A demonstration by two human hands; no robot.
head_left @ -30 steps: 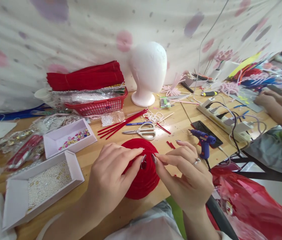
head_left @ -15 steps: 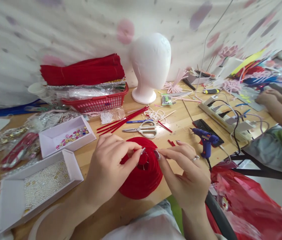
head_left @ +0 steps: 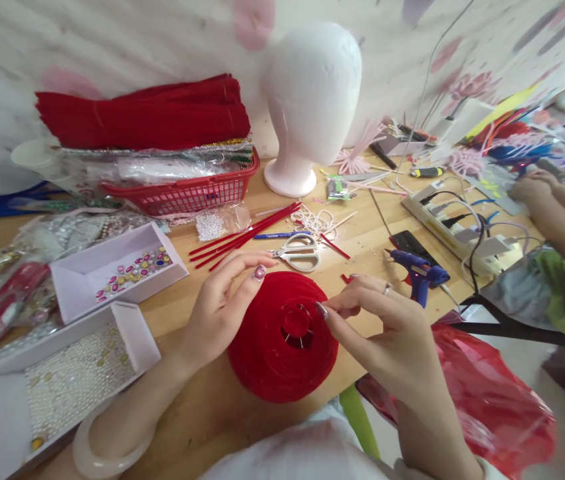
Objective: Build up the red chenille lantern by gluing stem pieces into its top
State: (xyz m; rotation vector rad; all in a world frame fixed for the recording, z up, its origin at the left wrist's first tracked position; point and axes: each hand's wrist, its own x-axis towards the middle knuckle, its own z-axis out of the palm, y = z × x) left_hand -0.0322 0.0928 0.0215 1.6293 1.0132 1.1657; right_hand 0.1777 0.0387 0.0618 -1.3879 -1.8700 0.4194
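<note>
A red dome-shaped lantern [head_left: 282, 353] with a round wire-ringed opening on top sits at the near edge of the wooden table [head_left: 362, 233]. My left hand [head_left: 219, 310] curves round the lantern's upper left side, thumb raised. My right hand [head_left: 387, 327] comes in from the right, with thumb and forefinger pinched together at the right rim of the opening. What lies between those fingertips is too small to make out. A white bangle is on my left wrist and a ring on my right hand.
White scissors [head_left: 298, 252], red sticks [head_left: 242, 235] and a blue glue gun [head_left: 419, 275] lie just beyond the lantern. Two white bead trays [head_left: 112, 257] stand left. A red basket [head_left: 187, 195], a foam head [head_left: 309, 100], a power strip [head_left: 449, 223] and another person's arm [head_left: 557, 213] are farther off. A red bag [head_left: 487, 393] hangs lower right.
My left hand has let go of the opening and drawn back to the lantern's left side. The right hand stays pinched at the rim. The camera has moved closer and tilted down.
</note>
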